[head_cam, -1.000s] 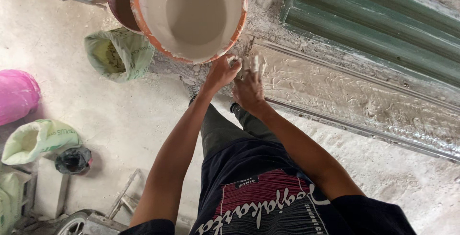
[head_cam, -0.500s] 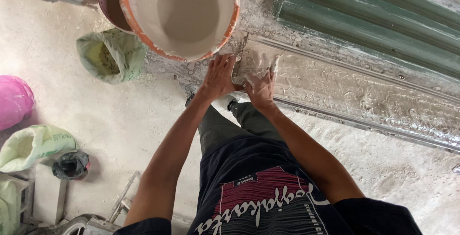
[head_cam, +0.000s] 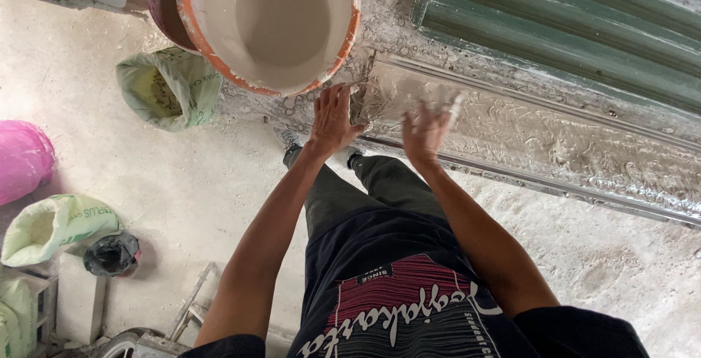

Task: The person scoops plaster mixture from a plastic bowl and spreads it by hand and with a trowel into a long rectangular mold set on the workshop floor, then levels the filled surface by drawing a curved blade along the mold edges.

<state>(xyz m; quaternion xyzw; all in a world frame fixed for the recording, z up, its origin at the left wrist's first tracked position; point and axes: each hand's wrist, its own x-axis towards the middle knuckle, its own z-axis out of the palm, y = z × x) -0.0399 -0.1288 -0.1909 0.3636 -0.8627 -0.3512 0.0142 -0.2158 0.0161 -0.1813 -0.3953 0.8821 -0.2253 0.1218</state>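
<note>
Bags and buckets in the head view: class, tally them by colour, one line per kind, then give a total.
Green bags: 2, one near the buckets, one at lower left
Pink bag: 1
Black bag: 1
Orange-rimmed bucket: 1
Purplish bucket behind it: 1
Total: 6

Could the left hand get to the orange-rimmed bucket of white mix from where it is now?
Probably yes. The left hand lies flat on the wet mould strip, just below the orange-rimmed bucket, and nothing stands between them. The right hand works further along the strip, clear of that path.
</note>
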